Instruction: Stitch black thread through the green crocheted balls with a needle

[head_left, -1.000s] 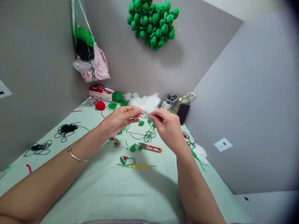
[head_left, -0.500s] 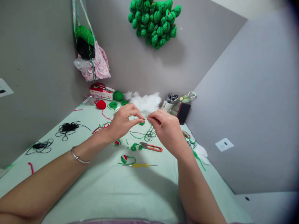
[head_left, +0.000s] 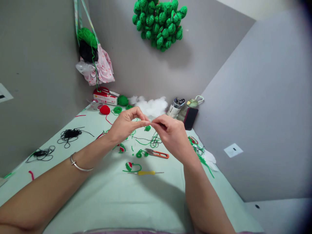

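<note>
Both my hands are raised above the pale green table, fingertips meeting. My left hand pinches thumb and forefinger together, and my right hand pinches toward it; whatever they hold is too thin to make out. Below them lie orange thread snips, a yellow-handled crochet hook, a small red-and-green crochet piece and loose green yarn. A silver bangle sits on my left wrist.
Black yarn tangles lie at the left. At the back are a red yarn ball, a green yarn ball, white stuffing, a tool jar and a dark phone. A green crochet cluster and a pink bag hang on the wall.
My left hand drew in from a flatter reach to a tight pinch against the right fingertips. The thin needle-like piece seen between the hands a second ago no longer shows.
</note>
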A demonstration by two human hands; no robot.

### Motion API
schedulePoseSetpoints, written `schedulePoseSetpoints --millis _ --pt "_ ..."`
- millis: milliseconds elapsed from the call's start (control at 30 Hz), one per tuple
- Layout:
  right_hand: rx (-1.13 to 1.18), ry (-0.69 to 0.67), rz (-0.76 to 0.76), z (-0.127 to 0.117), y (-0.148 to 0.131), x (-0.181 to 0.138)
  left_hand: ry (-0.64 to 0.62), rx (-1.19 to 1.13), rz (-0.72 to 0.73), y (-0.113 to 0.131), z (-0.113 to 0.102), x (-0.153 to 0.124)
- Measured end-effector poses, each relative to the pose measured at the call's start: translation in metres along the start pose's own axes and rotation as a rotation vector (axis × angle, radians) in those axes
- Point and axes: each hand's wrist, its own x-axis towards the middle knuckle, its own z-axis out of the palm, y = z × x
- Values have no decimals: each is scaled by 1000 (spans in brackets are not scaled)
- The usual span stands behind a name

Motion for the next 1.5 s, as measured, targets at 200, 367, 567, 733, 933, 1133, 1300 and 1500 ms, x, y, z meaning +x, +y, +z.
schedulePoseSetpoints --millis 200,367,567,733,933,1133,1300,1500 --pt "21 48 32 -10 2 0 131 27 76 7 -16 7" --pt "68 83 46 -15 2 -1 -1 308 99 9 -15 6" --pt "30 144 51 -13 8 1 -158 172 -62 6 -10 3" --pt "-43 -2 -17 4 3 0 -59 -163 -125 3 -3 4" --pt "-196 -27 -76 9 -4 -4 74 323 251 -10 1 1" --pt "-113 -57 -10 -5 -2 -3 11 609 427 -9 2 0" --pt "-61 -61 20 -5 -6 -3 60 380 189 0 4 -3" --pt "30 -76 65 -9 -9 -1 -56 53 -5 2 3 -2"
